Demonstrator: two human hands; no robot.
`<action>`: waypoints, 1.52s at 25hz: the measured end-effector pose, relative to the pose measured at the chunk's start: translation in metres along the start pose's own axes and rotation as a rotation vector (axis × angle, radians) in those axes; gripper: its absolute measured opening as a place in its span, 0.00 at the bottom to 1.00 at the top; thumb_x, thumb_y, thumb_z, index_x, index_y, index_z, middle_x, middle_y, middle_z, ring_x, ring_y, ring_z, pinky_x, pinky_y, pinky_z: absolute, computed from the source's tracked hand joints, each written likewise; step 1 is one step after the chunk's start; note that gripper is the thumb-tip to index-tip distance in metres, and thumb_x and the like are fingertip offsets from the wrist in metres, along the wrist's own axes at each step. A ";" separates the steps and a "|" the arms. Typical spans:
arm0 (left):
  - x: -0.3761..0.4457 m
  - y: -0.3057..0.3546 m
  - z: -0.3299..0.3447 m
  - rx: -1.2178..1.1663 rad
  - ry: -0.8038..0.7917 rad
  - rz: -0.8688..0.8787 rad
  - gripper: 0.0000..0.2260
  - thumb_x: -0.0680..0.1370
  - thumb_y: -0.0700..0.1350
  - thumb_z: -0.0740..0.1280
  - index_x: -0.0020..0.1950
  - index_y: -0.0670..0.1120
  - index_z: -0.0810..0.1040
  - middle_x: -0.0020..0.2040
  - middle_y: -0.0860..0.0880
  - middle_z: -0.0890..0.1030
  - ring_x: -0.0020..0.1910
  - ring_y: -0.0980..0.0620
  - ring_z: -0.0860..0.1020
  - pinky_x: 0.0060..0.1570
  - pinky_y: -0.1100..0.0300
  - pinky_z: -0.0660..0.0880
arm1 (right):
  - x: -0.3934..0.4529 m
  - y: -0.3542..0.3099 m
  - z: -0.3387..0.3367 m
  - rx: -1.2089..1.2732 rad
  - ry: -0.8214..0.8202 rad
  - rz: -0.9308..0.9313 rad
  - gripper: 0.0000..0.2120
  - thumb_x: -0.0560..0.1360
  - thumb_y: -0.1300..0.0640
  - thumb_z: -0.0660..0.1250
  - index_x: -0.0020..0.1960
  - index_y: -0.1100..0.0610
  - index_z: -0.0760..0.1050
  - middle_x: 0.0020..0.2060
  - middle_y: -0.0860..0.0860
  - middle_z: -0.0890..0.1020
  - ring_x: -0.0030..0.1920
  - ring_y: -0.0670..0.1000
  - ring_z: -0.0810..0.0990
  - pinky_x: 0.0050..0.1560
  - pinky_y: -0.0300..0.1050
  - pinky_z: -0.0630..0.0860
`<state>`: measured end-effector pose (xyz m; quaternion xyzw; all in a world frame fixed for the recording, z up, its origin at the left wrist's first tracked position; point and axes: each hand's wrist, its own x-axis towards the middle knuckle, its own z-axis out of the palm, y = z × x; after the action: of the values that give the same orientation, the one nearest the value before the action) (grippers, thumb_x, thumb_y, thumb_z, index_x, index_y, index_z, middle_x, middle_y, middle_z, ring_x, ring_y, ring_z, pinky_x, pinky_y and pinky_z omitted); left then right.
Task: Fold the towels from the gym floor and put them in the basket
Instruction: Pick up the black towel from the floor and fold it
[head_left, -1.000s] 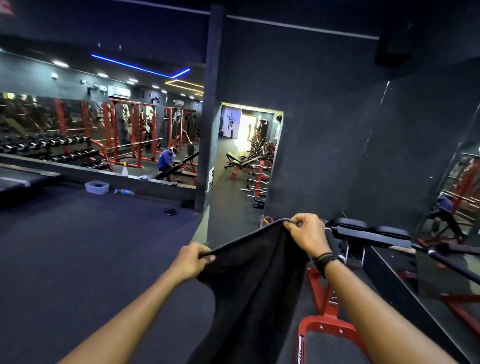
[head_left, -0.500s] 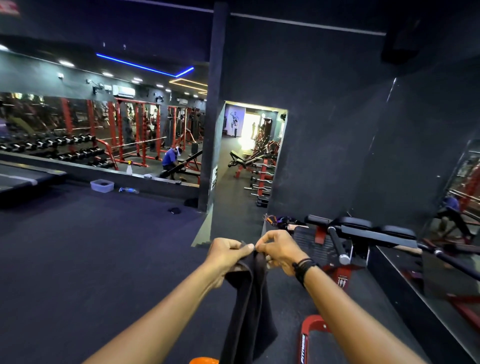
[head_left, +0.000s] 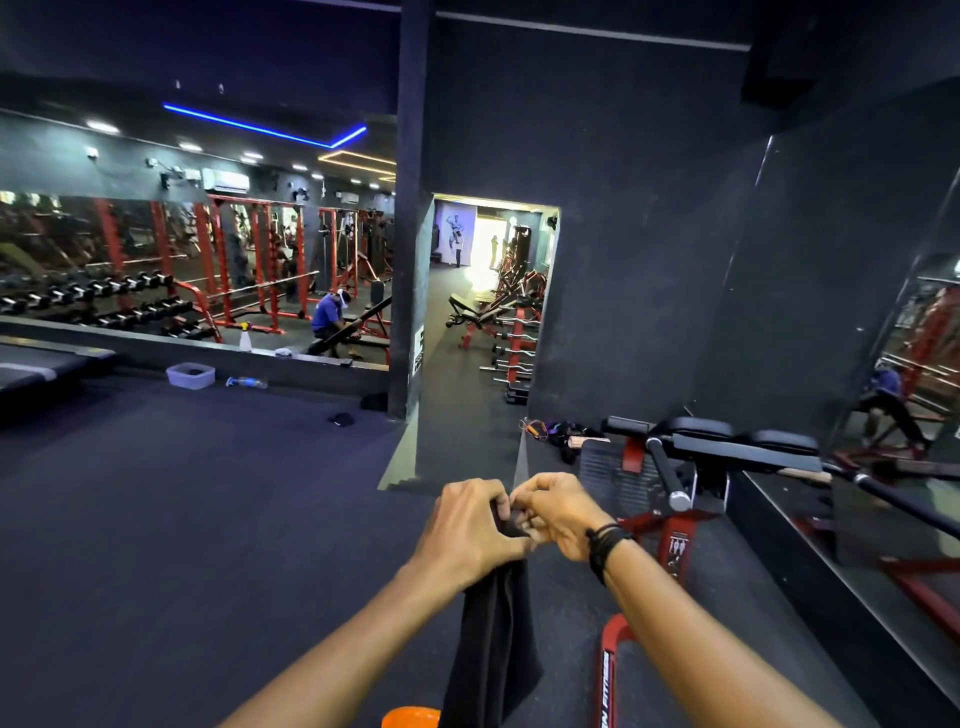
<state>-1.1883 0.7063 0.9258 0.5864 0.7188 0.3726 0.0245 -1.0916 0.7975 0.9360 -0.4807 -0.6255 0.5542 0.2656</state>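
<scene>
The left hand (head_left: 470, 525) is pinching the black towel (head_left: 491, 639) at its top corners, which the right hand (head_left: 558, 514) is pinching alongside; the towel is hanging doubled (mid-air, above the floor). If either pinch loosens, the corners may slip apart.

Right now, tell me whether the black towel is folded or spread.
Folded in half: the left hand and right hand pinch the black towel together at its top, so it hangs narrow.
</scene>
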 end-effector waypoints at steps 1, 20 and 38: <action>-0.001 0.001 0.001 0.047 0.007 0.022 0.15 0.62 0.57 0.74 0.37 0.49 0.74 0.37 0.54 0.77 0.42 0.51 0.78 0.40 0.58 0.74 | 0.000 0.001 0.000 0.012 -0.004 0.004 0.10 0.74 0.71 0.61 0.37 0.61 0.73 0.27 0.56 0.74 0.18 0.44 0.70 0.19 0.34 0.65; 0.037 -0.056 -0.058 -0.077 0.311 0.152 0.05 0.76 0.34 0.64 0.47 0.42 0.78 0.42 0.50 0.76 0.41 0.53 0.72 0.43 0.65 0.63 | 0.016 0.022 -0.080 -1.046 -0.162 -0.359 0.17 0.71 0.40 0.70 0.32 0.51 0.72 0.33 0.51 0.76 0.39 0.52 0.78 0.40 0.44 0.74; 0.060 -0.070 -0.083 -0.275 -0.093 -0.104 0.17 0.81 0.37 0.56 0.33 0.47 0.64 0.30 0.52 0.66 0.31 0.56 0.65 0.34 0.58 0.59 | -0.006 -0.038 -0.109 -0.341 -0.151 -0.555 0.07 0.70 0.63 0.74 0.43 0.58 0.75 0.23 0.45 0.73 0.24 0.44 0.71 0.26 0.41 0.73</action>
<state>-1.3037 0.7137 0.9707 0.5563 0.6885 0.4381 0.1569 -1.0062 0.8425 0.9998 -0.2871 -0.8342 0.3820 0.2751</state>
